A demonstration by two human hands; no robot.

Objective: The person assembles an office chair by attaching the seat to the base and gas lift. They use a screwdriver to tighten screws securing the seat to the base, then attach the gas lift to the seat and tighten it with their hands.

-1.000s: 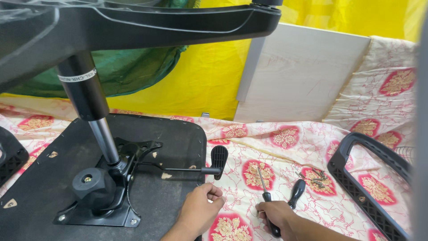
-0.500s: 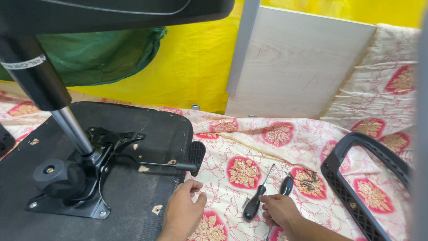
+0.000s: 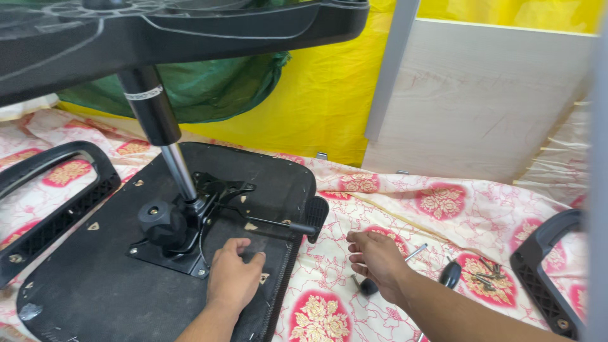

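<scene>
Resting flat on the seat, the left hand lies palm down with fingers spread, gripping nothing, just near of the mechanism plate. The seat is an upturned black chair seat lying on a floral sheet at near left. Bolted to its middle is the plate, with a round black knob on its left side and a lever running right to a flat paddle that overhangs the seat's right edge. A gas column rises from the plate, dark above and chrome below, into the black star base at top.

The right hand hovers over the sheet right of the seat, fingers loosely curled and apart, holding nothing. A screwdriver lies partly under it, its metal shaft showing to the right and a dark handle end just near of the fingers; contact cannot be told. A second black handle lies just right of the wrist. A small pile of screws sits farther right.

2 black armrests lie on the sheet: 1 at far left beside the seat, 1 at near right. A pale board leans against yellow cloth at far right; green fabric sits behind the column.
</scene>
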